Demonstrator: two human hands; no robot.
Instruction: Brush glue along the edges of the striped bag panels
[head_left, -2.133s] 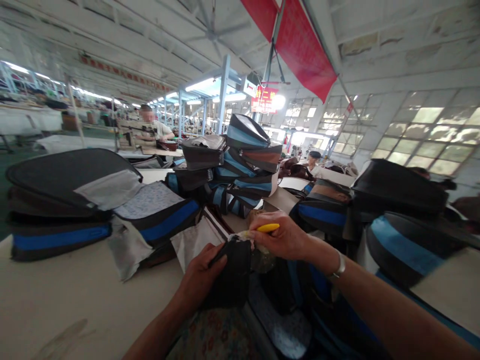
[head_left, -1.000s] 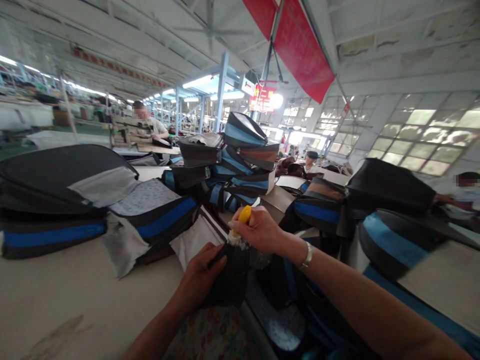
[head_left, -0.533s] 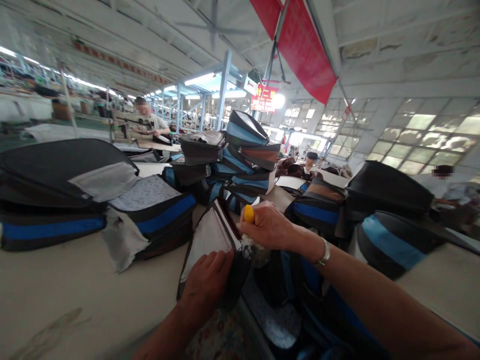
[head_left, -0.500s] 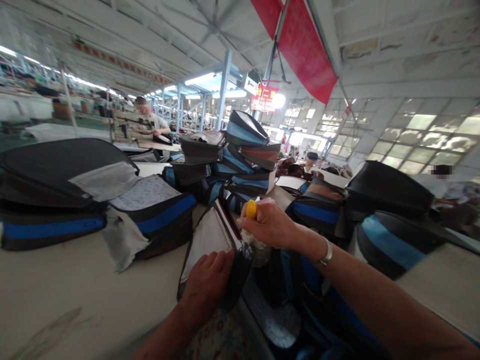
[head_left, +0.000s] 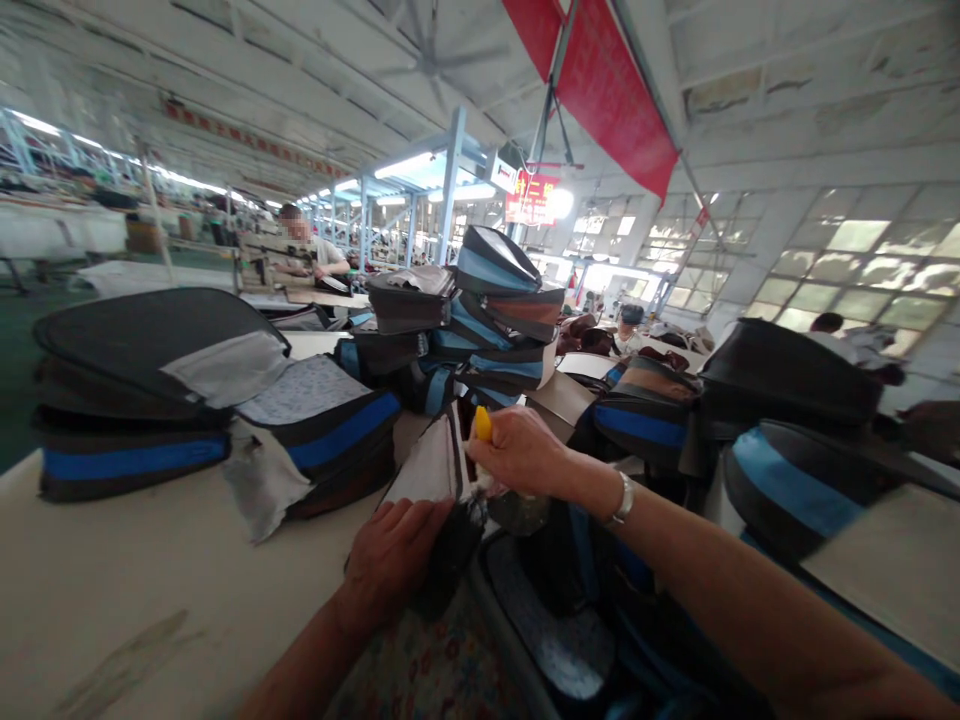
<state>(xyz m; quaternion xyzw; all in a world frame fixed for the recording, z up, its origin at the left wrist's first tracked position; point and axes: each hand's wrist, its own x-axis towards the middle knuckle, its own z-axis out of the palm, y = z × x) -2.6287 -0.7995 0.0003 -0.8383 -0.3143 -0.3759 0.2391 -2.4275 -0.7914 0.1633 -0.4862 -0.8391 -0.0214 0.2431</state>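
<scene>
While the left hand (head_left: pixel 390 560) pins a dark bag panel (head_left: pixel 442 500) upright at the near table edge, the right hand (head_left: pixel 521 452), closed round a yellow-handled tool (head_left: pixel 484 424), apparently trims its top edge; next, steady work along that seam.

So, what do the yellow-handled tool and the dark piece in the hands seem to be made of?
Yellow-handled tool, in the right hand: handle probably plastic, smooth and glossy. Dark piece, held by the left hand: likely woven fabric, matte; it bends softly.
</scene>
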